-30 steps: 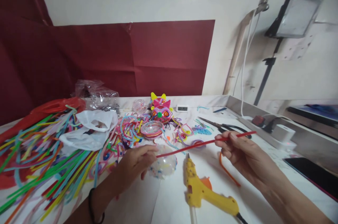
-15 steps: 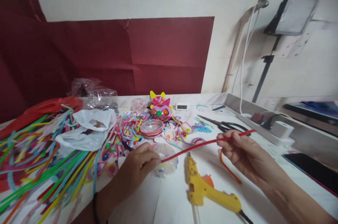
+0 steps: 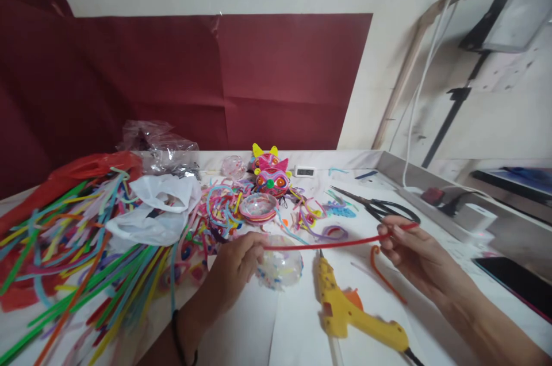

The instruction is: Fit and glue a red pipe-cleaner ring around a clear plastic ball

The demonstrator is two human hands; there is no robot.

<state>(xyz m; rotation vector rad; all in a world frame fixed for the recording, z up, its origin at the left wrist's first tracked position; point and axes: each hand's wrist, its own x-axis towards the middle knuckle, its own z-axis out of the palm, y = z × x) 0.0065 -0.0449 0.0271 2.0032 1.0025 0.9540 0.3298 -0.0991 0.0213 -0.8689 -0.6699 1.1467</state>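
A red pipe cleaner [image 3: 321, 246] is stretched almost level between my two hands. My left hand [image 3: 241, 259] pinches its left end, and my right hand [image 3: 414, 248] has it between thumb and fingers near the right end. Behind and below the pipe cleaner, close to my left hand, sits a clear round plastic piece [image 3: 280, 265] with coloured specks. A yellow hot glue gun [image 3: 345, 305] lies on white paper between my forearms, its nozzle just below the pipe cleaner. Beside my right hand is a bent orange pipe cleaner [image 3: 386, 277].
Many loose pipe cleaners [image 3: 121, 291] and a white plastic bag [image 3: 150, 228] cover the left side. Farther back stand a colourful animal-face craft [image 3: 271, 176], a wrapped bowl [image 3: 259, 208] and a small digital display [image 3: 305, 172]. Black scissors [image 3: 375, 205] and a phone [image 3: 515, 282] lie rightward.
The red pipe cleaner has gone from slanting up to the right to nearly level, as my right hand lowered its end. The whole view has shifted slightly.
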